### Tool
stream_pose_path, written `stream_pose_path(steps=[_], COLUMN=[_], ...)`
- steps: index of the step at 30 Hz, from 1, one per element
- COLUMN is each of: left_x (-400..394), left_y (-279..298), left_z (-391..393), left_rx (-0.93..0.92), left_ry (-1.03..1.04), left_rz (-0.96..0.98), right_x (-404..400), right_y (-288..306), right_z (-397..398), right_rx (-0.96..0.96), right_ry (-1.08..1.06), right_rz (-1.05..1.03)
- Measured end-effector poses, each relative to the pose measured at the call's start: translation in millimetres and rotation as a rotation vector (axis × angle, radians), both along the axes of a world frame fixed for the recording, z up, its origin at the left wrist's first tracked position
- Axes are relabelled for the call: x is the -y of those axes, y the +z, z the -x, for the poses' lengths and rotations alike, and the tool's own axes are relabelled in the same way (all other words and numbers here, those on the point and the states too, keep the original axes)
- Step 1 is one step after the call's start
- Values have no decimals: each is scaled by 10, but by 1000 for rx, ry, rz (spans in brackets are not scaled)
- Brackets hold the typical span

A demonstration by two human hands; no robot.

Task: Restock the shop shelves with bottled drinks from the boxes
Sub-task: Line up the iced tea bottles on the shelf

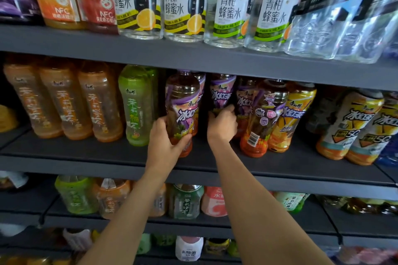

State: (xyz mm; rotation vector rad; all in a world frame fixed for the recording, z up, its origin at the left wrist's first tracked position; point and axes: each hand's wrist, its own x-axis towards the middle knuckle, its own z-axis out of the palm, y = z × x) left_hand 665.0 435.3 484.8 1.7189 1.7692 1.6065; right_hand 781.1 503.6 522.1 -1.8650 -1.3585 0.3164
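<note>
Both my arms reach to the middle shelf [107, 153]. My left hand [165, 142] grips the lower part of a purple-labelled iced tea bottle [182, 101] standing at the shelf's front. My right hand [221, 125] is wrapped around the base of a second purple-labelled bottle [223, 92] set further back on the shelf. Just right of it stand more purple-labelled bottles [265, 118], one turned with its barcode facing out.
Orange tea bottles [62, 101] and a green one [137, 105] stand left of my hands, yellow-labelled bottles [293, 114] to the right. The upper shelf edge [193, 58] hangs close above the bottle caps, carrying clear water bottles [185, 6]. Lower shelves hold mixed drinks [185, 202].
</note>
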Motion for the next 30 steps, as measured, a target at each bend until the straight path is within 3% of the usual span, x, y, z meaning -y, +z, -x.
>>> stream_pose_path(steps=[8,17,19,21,24,26,30], left_x=[-46,-78,-88,-97,-89,-94,-76], left_y=[30,137,124,135,164,152,156], left_z=[39,159,176,181,160,164,152], left_rx=[25,75,111,155,175,94,17], left_ry=[-48,-314,-347,-404,-472,-419,-346], left_rz=[33,227,249,274,290,266,262], right_x=[200,250,368,531,711,698,552], right_y=[-92,-26,-28,-41,-68,-106,-211], right_z=[-8,-69,-133,-250,-542,-713,-839], right_rx=[32,75,126,156,62,-51,-106], right_ry=[6,34,56,119,-28,-123,-13], right_rz=[-52,-17,-178,-524,-756,-627,-283])
